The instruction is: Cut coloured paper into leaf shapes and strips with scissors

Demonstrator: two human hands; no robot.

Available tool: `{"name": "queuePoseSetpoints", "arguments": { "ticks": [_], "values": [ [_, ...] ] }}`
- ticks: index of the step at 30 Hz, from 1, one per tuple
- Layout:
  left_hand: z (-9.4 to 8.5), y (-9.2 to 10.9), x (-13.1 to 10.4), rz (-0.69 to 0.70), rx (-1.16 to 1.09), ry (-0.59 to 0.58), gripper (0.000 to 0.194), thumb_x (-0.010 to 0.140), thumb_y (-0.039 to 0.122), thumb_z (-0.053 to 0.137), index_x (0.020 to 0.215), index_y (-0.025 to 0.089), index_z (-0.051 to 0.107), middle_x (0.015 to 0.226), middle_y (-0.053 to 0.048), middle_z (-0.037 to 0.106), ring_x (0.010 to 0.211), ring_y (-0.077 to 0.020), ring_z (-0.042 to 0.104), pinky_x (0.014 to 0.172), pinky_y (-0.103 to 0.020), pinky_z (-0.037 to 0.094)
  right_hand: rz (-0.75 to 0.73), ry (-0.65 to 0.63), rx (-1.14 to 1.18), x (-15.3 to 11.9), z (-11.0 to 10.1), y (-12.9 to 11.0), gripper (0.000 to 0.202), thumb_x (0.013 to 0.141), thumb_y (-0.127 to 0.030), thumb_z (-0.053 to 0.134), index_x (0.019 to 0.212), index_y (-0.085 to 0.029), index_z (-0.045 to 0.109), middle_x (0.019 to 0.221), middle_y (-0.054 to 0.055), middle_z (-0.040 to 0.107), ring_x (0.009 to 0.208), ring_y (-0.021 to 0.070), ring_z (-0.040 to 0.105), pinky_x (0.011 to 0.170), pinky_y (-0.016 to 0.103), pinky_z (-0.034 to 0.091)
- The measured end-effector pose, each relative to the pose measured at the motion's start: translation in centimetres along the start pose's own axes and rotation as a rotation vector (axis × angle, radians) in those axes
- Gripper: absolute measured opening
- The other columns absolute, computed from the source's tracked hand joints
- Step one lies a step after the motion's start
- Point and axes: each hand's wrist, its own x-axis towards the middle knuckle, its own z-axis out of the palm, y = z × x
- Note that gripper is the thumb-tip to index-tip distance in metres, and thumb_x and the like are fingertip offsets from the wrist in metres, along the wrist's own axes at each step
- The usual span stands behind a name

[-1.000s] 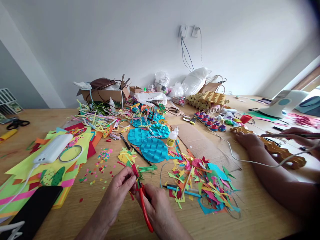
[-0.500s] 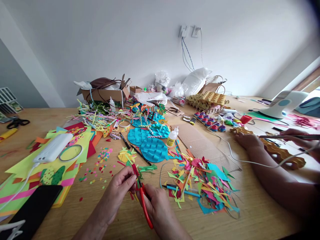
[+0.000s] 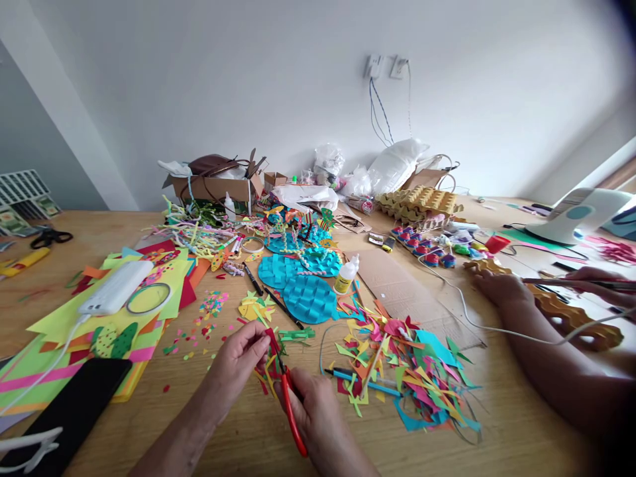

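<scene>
Near the front centre of the table, my right hand (image 3: 313, 401) is closed round the handles of red scissors (image 3: 294, 421). Their blades point up and left, against a small piece of red paper (image 3: 271, 339). My left hand (image 3: 247, 351) pinches this paper between thumb and fingers, just left of the blades. Thin yellow and red strips (image 3: 268, 381) show just below the blades, between my hands. Beyond them are a yellow paper fish (image 3: 256, 308), green paper pieces (image 3: 297, 333) and a blue paper fish (image 3: 308, 299).
Coloured scraps (image 3: 427, 377) lie right of my hands, with a glue bottle (image 3: 346, 275) behind. At left are a phone (image 3: 74, 414) and paper sheets (image 3: 44, 334). Another person's hand (image 3: 504, 291) rests on an egg carton (image 3: 576, 318) at right.
The view has shifted slightly, so the table's things appear further right. My left hand has moved a little left relative to the scissors, and the yellow strip shows more clearly.
</scene>
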Motion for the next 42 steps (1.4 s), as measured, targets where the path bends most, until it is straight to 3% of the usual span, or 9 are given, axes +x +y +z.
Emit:
{"name": "queuePoseSetpoints", "arguments": {
  "ticks": [13,28,42],
  "values": [
    [0.43,-0.44,0.01,-0.022,-0.014,-0.049,0.021,0.075,0.033,0.052,0.060,0.018,0.051,0.054,0.005,0.043,0.053,-0.0112,0.039,0.052,-0.021,0.034,0.055,-0.038,0.165,-0.19,-0.40,-0.72,0.033,0.082,-0.032,0.040,0.053,-0.015,0.042,0.050,-0.006,0.034,0.049,0.0071,0.030,0.043,0.018,0.021],
    [0.69,-0.63,0.00,-0.014,-0.015,0.007,0.023,0.075,0.035,0.052,0.060,0.018,0.050,0.054,0.005,0.043,0.053,-0.0115,0.040,0.051,-0.021,0.034,0.035,-0.018,0.123,-0.19,0.06,-0.14,0.031,0.080,-0.030,0.041,0.052,-0.017,0.038,0.049,-0.006,0.034,0.048,0.0071,0.031,0.044,0.020,0.020],
    [0.51,-0.83,0.03,0.007,0.025,0.005,0.020,0.075,0.033,0.050,0.060,0.019,0.051,0.054,0.005,0.044,0.053,-0.0122,0.042,0.052,-0.022,0.036,0.090,-0.089,0.185,-0.37,-0.19,-0.30,0.031,0.081,-0.032,0.040,0.054,-0.017,0.037,0.051,-0.006,0.030,0.049,0.0073,0.029,0.043,0.019,0.020]
  ]
}}
